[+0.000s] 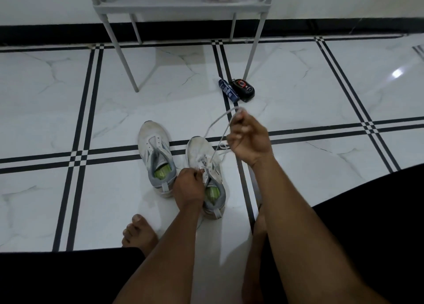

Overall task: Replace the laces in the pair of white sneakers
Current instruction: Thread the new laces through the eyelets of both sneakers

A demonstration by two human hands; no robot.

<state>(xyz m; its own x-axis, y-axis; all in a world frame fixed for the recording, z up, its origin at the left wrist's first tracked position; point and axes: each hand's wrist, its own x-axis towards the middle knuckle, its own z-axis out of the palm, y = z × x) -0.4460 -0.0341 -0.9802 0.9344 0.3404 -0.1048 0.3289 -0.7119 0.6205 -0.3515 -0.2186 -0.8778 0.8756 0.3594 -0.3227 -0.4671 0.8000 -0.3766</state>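
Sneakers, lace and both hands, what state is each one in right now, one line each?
Left sneaker: upright on the floor, no lace in its eyelets.
Right sneaker: upright, lace partly threaded.
Lace: pulled up away from the right sneaker, looped at the top.
Right hand: raised, pinching the lace.
Left hand: gripping the right sneaker's eyelet area.

One head-worn view looks steeply down from close above at the tiled floor point(298, 79)

Two white low-top sneakers point(154, 153) point(205, 168) are sitting on the floor; one white lace point(218, 124); one dark blue tube point(227, 90); one black oval case point(243, 90); one grey metal-legged rack point(181, 7).
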